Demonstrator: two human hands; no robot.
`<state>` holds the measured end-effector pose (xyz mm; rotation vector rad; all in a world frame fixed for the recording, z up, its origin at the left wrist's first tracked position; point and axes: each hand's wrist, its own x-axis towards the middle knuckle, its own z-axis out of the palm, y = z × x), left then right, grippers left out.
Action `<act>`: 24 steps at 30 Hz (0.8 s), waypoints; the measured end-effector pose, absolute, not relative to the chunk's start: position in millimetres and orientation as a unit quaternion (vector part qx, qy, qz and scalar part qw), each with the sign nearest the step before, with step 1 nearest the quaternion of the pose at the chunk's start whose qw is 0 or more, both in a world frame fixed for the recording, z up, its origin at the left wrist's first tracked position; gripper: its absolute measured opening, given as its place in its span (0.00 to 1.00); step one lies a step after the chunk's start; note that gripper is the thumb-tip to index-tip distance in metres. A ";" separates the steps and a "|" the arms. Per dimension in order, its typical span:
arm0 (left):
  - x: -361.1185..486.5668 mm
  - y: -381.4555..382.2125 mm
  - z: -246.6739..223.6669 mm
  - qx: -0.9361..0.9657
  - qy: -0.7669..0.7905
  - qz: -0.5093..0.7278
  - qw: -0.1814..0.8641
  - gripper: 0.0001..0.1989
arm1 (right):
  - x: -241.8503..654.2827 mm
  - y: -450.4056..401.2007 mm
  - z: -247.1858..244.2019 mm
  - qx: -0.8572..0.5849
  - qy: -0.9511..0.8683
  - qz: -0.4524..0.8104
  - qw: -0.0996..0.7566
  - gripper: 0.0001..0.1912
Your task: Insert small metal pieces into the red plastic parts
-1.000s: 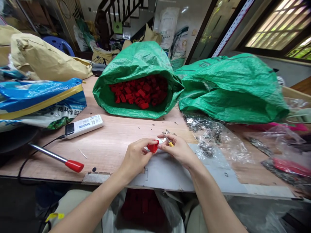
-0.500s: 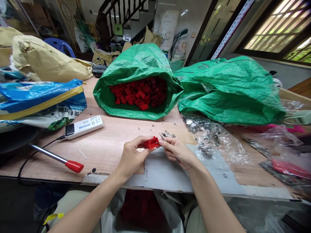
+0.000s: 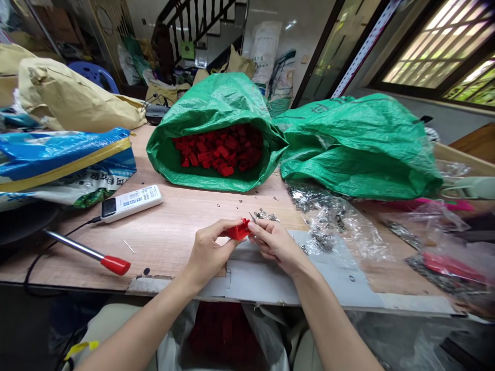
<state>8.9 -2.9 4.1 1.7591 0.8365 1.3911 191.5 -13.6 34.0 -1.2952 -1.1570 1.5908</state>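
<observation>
Between thumb and fingers, my left hand [image 3: 211, 250] holds a small red plastic part [image 3: 238, 231] above the front of the table. My right hand [image 3: 276, 243] pinches a thin pointed metal piece [image 3: 252, 217] and meets the red part's right side. Just behind the hands lies a small pile of metal bits [image 3: 266, 215]. A green sack [image 3: 174, 172] further back lies with its mouth open, showing many red parts [image 3: 222, 149] inside.
A second green sack [image 3: 359, 149] and a clear bag of metal bits [image 3: 328, 221] are at the right. On the left are a white device [image 3: 133, 202], a red-handled lever [image 3: 115, 265] and a blue bag [image 3: 65, 159]. Red pieces [image 3: 222, 335] fill a bag below the table edge.
The red part has turned slightly in my left hand, showing a different side. Both hands stay close together, and the whole view has shifted a little.
</observation>
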 end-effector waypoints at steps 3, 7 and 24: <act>9.7 -4.8 4.6 0.680 0.318 0.536 0.387 0.15 | 194.2 -14.4 35.3 -0.499 -0.435 0.646 0.380 0.22; 10.8 -3.1 7.1 0.613 0.284 0.529 0.513 0.15 | 195.6 -16.6 34.6 -0.462 -0.412 0.691 0.373 0.20; 12.3 -0.4 3.9 0.749 0.363 0.356 0.425 0.14 | 256.3 -44.0 55.4 -0.720 -0.650 0.231 0.075 0.07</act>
